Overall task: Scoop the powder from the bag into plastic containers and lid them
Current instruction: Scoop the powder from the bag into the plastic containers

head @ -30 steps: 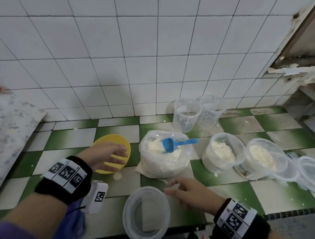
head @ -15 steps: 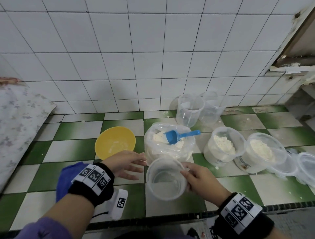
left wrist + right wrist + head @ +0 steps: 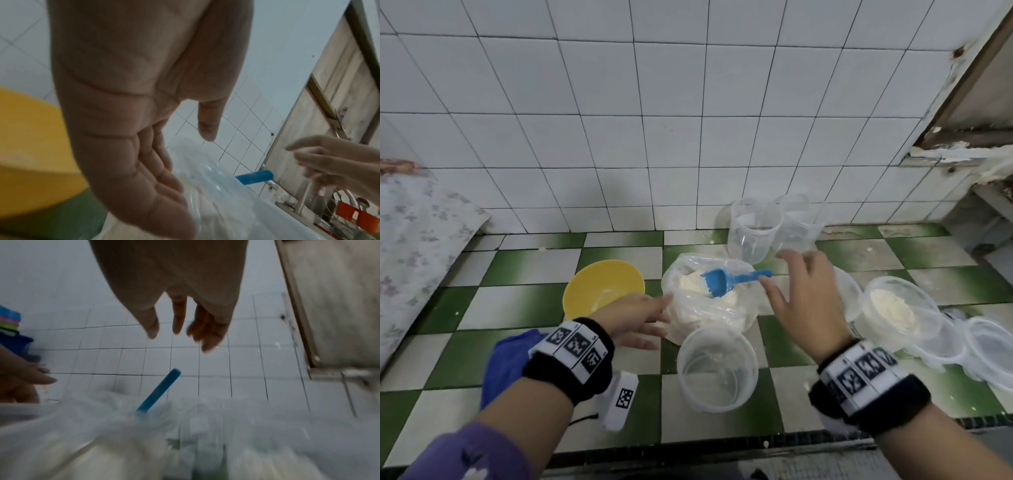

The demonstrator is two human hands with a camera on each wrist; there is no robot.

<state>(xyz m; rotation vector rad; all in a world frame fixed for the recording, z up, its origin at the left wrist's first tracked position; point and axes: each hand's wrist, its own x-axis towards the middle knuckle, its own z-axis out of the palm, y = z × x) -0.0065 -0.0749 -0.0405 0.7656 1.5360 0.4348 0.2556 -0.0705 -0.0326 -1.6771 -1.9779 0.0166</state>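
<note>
A clear plastic bag of white powder [image 3: 709, 305] sits mid-counter with a blue scoop [image 3: 726, 280] lying in it, handle pointing right. In front of the bag stands an empty clear container [image 3: 717, 368]. My left hand [image 3: 640, 317] reaches with straight fingers to the bag's left side [image 3: 216, 186], touching or nearly touching it. My right hand [image 3: 798, 291] hovers open just right of the scoop handle [image 3: 159, 390], holding nothing. Two containers with powder [image 3: 893, 308] stand at the right, one partly hidden behind my right hand.
A yellow bowl [image 3: 602, 286] sits left of the bag. Two empty clear tubs [image 3: 755, 229] stand by the tiled wall. Loose lids [image 3: 989, 346] lie at the far right. A blue cloth [image 3: 506, 356] lies under my left wrist. A flowered cloth [image 3: 414, 246] covers the left end.
My right hand set the empty container down in front of the bag, let go and moved up toward the scoop handle. My left hand moved right from the yellow bowl to the bag.
</note>
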